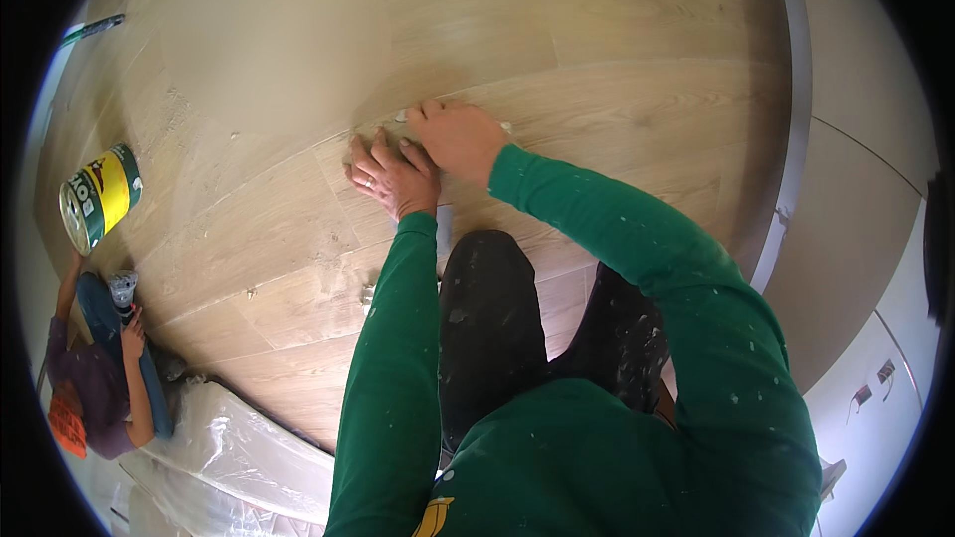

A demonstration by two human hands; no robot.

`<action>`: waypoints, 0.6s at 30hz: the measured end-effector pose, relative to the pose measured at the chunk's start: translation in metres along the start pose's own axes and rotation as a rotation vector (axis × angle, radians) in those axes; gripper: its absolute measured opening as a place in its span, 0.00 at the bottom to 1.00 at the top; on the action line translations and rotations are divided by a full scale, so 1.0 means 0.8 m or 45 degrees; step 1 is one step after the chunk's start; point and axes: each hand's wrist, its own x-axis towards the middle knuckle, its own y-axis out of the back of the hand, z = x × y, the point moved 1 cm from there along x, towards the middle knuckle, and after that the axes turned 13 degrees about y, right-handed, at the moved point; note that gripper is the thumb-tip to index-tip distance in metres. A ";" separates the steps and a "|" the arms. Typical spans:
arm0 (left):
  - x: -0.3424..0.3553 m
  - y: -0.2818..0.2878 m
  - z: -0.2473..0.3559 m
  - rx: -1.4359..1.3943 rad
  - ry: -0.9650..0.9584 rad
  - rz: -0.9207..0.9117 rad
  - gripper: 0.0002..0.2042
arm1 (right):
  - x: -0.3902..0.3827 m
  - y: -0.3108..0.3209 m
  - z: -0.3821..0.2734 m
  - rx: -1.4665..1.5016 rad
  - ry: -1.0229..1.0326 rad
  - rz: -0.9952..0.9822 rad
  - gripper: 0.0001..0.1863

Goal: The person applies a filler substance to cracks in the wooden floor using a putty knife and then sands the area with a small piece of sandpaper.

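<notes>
Your left hand [391, 177] lies flat and open on the floor plank [298, 229]; your right hand [456, 137], just above it mid-frame, pinches a small white piece [402, 116].

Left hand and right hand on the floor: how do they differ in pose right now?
The left hand lies flat, palm down, fingers spread on the wood floor; the right hand is curled, knuckles up, pinching a small pale object that is mostly hidden. The left hand sits nearer the person's knees; the right hand reaches farther out. Both rest at the same plank seam, touching each other, in green sleeves.
</notes>
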 end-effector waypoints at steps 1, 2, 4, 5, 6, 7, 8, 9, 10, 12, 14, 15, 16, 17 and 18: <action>0.000 0.001 -0.001 0.006 0.004 -0.008 0.22 | 0.004 0.001 -0.001 0.020 0.002 -0.051 0.15; -0.002 0.001 -0.002 0.011 0.009 -0.017 0.22 | 0.005 0.002 0.001 0.040 0.005 -0.102 0.15; -0.004 0.003 -0.004 0.013 0.008 -0.035 0.21 | -0.004 0.009 0.015 0.022 0.038 -0.161 0.14; -0.001 0.001 -0.002 0.006 0.008 -0.033 0.21 | -0.010 0.011 0.031 0.001 0.061 -0.184 0.14; 0.000 0.001 0.000 -0.002 0.001 -0.018 0.21 | -0.019 0.015 0.046 0.005 0.067 -0.137 0.13; 0.000 -0.003 -0.002 -0.011 -0.009 0.000 0.21 | -0.036 0.011 0.063 0.008 0.072 -0.086 0.13; 0.002 -0.005 -0.005 -0.017 -0.020 0.015 0.21 | -0.054 0.011 0.079 0.014 0.077 -0.035 0.13; 0.005 -0.004 -0.007 0.000 -0.010 0.004 0.21 | -0.079 0.024 0.100 -0.020 0.026 -0.057 0.13; 0.005 -0.001 -0.004 0.018 -0.001 -0.015 0.21 | -0.107 0.042 0.119 -0.049 -0.030 -0.084 0.13; -0.004 0.006 -0.001 0.026 0.007 -0.045 0.21 | -0.141 0.070 0.146 -0.105 -0.190 -0.244 0.14; 0.004 0.004 -0.001 0.006 0.009 -0.013 0.21 | -0.139 0.080 0.147 -0.113 -0.245 -0.336 0.14; 0.003 0.007 0.000 0.008 0.021 -0.032 0.21 | -0.137 0.086 0.146 -0.117 -0.270 -0.379 0.15; -0.004 0.004 0.002 0.001 0.029 -0.050 0.21 | -0.144 0.083 0.145 -0.090 -0.309 -0.297 0.15; -0.009 0.001 0.007 -0.014 0.035 -0.057 0.22 | -0.159 0.074 0.143 -0.072 -0.341 -0.205 0.15; -0.010 0.001 0.011 -0.017 0.068 -0.084 0.22 | -0.170 0.068 0.139 -0.057 -0.361 -0.099 0.16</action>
